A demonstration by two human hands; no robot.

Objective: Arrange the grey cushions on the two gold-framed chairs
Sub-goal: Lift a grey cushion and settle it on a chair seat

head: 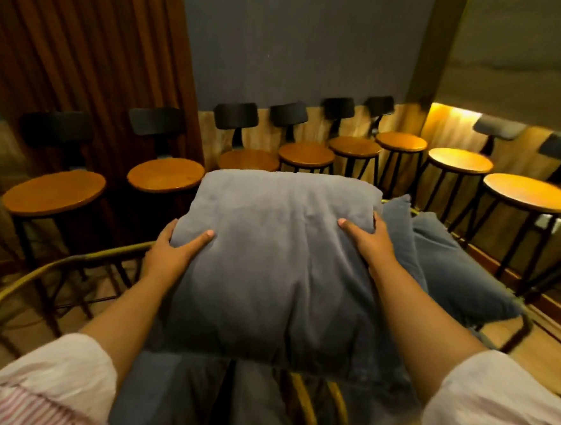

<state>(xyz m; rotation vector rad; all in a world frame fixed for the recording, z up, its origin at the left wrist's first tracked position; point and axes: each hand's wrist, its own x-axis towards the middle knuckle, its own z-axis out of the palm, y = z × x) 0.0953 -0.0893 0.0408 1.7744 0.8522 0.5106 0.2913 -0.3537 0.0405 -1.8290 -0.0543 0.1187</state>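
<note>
Left hand (170, 254) and right hand (368, 240) each clamped on opposite edges of large grey cushion (275, 261), above gold-framed chair (53, 264).

Both arms extended, left hand (170, 254) and right hand (368, 240) gripping (thumbs on top)

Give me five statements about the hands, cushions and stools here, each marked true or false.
1. Both hands, left hand and right hand, grip the large grey cushion. True.
2. The cushion is held by one corner. False: it is gripped at opposite sides.
3. More grey cushions lie to its right. True.
4. The stools have square seats. False: round wooden seats.
5. A curved gold frame shows at the left. True.
</note>
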